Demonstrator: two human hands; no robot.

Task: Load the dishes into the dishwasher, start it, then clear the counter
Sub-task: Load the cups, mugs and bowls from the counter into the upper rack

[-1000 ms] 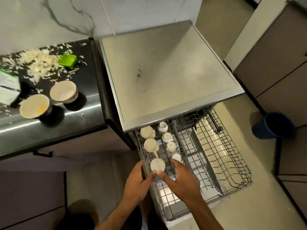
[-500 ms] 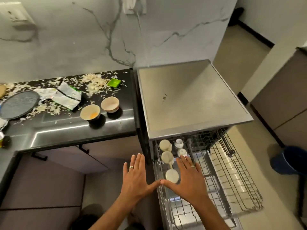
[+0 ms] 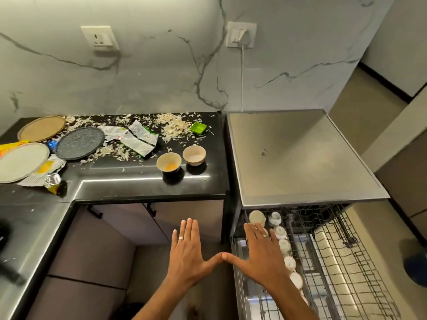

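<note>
The dishwasher (image 3: 298,158) stands right of the black counter (image 3: 129,183), its wire rack (image 3: 346,262) pulled out. Several small white cups (image 3: 280,232) sit upside down along the rack's left side. My left hand (image 3: 187,255) and my right hand (image 3: 261,255) are held flat with fingers straight and thumb tips touching, holding nothing. The right hand hovers over the rack's left edge and hides some cups; the left is over the cabinet front. Two beige bowls (image 3: 168,163) (image 3: 194,154) stand on the counter near the dishwasher.
Further left on the counter lie a dark grey plate (image 3: 79,143), a white plate (image 3: 20,161), a woven mat (image 3: 41,128), torn wrappers (image 3: 138,139), a green dish (image 3: 198,128) and scattered shreds. A dark blue bin (image 3: 416,266) stands on the floor at right.
My hands left the cup in the rack, opened flat and spread. The view tilted up, so more of the counter and the wall now shows.
</note>
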